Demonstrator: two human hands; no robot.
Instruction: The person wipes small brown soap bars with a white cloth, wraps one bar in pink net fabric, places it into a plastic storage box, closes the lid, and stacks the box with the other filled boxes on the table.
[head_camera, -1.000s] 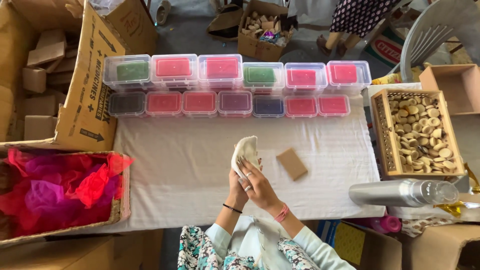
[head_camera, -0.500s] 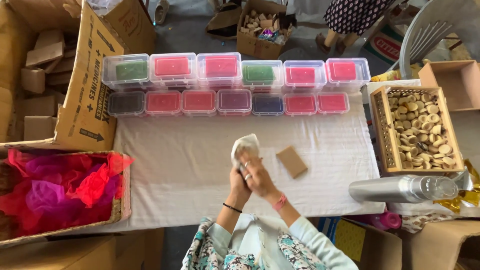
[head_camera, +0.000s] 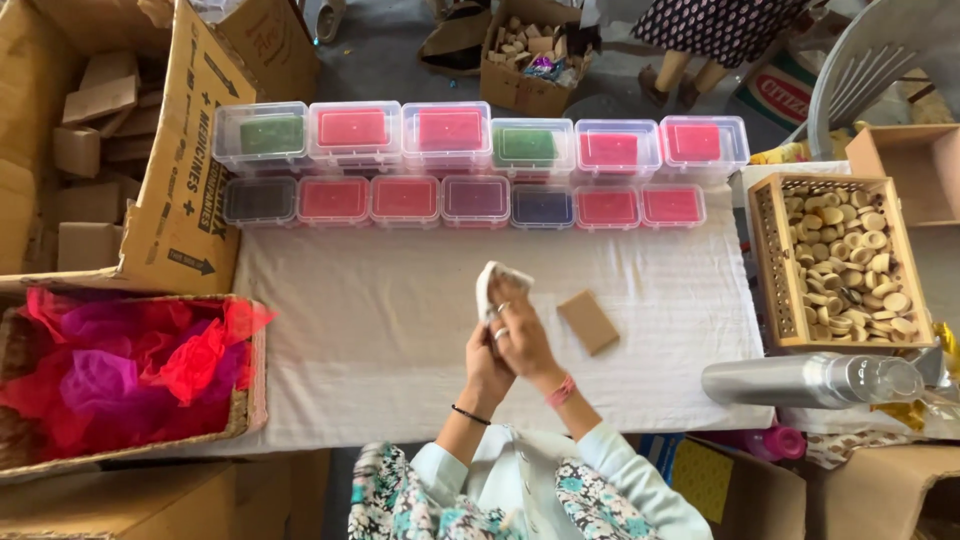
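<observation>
My left hand (head_camera: 485, 365) and my right hand (head_camera: 522, 335) are pressed together over the white tablecloth (head_camera: 380, 320), both holding a small white pouch (head_camera: 490, 285) that sticks up above the fingers. My right hand wears rings and a pink wristband; a thin dark band circles my left wrist. A small flat brown cardboard piece (head_camera: 588, 321) lies on the cloth just right of my hands.
Two rows of clear lidded boxes (head_camera: 470, 160) with red, green and dark contents line the table's far edge. At the right stand a wooden crate of round wooden pieces (head_camera: 840, 262) and a lying steel bottle (head_camera: 810, 380). A basket of pink and red netting (head_camera: 120, 370) sits left.
My hands stay together on the pouch and have shifted slightly; the pouch is turned a little between the fingers.
</observation>
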